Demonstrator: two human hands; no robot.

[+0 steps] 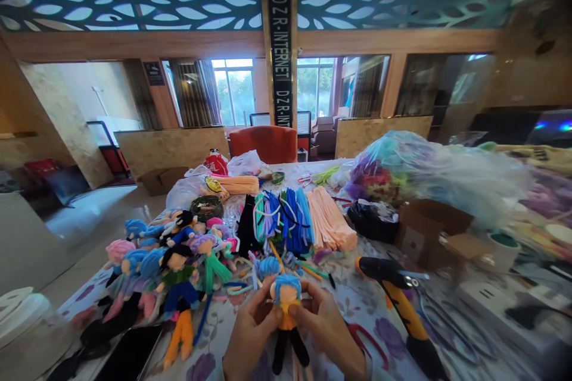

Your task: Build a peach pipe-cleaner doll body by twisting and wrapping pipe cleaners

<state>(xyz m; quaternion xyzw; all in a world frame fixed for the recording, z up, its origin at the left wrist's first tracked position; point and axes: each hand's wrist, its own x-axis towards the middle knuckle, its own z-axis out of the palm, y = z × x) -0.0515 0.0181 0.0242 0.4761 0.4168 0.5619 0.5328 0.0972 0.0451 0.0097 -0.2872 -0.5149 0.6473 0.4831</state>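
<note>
Between my two hands is a small pipe-cleaner doll (286,293) with blue hair, a yellow top and black legs hanging down. My left hand (253,322) grips its left side, thumb on the yellow top. From the other side my right hand (328,322) pinches it, thumb also on the front. Just beyond the doll lies a blue fuzzy ball (269,266) among loose pipe-cleaner pieces. Red-handled scissors (367,342), partly hidden, rest beside my right hand.
Finished dolls (179,274) are heaped at the left, near a phone (129,354). Bundled blue pipe cleaners (288,223) and peach pipe cleaners (331,220) lie ahead. A yellow-black glue gun (400,303), a cardboard box (417,235) and plastic bags (402,161) occupy the right.
</note>
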